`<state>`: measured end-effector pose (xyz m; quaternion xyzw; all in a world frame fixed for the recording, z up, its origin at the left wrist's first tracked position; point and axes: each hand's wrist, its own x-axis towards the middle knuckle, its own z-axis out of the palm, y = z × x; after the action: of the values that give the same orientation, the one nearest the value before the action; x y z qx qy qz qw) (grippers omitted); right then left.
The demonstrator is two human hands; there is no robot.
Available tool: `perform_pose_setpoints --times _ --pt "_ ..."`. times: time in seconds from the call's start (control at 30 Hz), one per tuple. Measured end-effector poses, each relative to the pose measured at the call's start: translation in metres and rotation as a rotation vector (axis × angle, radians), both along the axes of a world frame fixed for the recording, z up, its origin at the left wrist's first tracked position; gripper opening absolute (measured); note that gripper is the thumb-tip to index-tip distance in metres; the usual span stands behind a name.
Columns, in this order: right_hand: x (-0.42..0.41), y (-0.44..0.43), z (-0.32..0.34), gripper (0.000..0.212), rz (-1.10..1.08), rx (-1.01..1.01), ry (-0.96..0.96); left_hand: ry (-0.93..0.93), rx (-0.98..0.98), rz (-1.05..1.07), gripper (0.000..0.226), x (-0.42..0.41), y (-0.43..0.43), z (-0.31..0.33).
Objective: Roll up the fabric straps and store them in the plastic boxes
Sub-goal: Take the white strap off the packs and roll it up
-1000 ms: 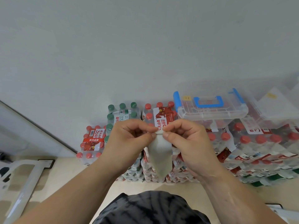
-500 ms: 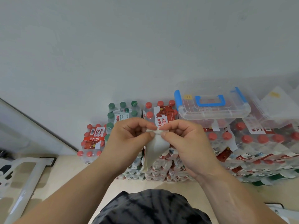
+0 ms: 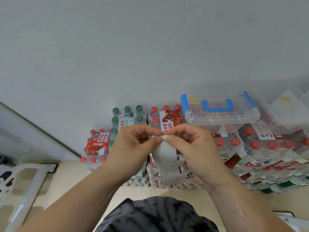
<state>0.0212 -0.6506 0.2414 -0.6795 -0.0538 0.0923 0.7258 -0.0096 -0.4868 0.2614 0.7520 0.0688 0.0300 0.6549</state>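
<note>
Front and centre in the head view, I see the left hand point(image 3: 133, 146) and the right hand point(image 3: 194, 148) raised together, knuckles almost meeting. Both pinch the top end of the fabric strap point(image 3: 166, 163) between thumb and curled forefinger. The other fingers are folded in behind, so most of that top end is covered. I can make out only a small pale wad point(image 3: 164, 137) between the thumb tips, and I cannot tell how many turns it holds. Below the pinch the pale strap hangs free as a flat band in front of the stacked bottle packs point(image 3: 167, 121). Its lower tip blurs into the shiny wrapping there, and I cannot find its exact end.

Beyond the right hand, a clear plastic box point(image 3: 222, 120) with a blue handle point(image 3: 217, 106) sits on top of the packs with its lid down. Red caps show through the clear plastic, and I cannot say whether anything lies inside. A second clear box point(image 3: 291, 111) to its right is cut off by the picture's edge.

Green-capped bottles point(image 3: 127, 118) stand behind the left hand, partly hidden by it. A white frame point(image 3: 28, 186) on the floor point(image 3: 66, 181) runs out of view at left. A dark patterned garment point(image 3: 155, 215) fills the bottom edge between the forearms.
</note>
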Motion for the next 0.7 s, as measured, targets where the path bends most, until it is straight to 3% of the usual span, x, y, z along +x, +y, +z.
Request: perform_pose_setpoints --times 0.53,0.7 --pt "0.0 -0.0023 -0.0033 0.022 0.092 -0.021 -0.043 0.008 -0.018 -0.039 0.034 0.0045 0.0078 -0.0013" --pt "0.0008 -0.0023 -0.0008 0.017 0.066 -0.039 -0.022 -0.059 0.006 -0.001 0.024 0.0034 0.0066 -0.0043"
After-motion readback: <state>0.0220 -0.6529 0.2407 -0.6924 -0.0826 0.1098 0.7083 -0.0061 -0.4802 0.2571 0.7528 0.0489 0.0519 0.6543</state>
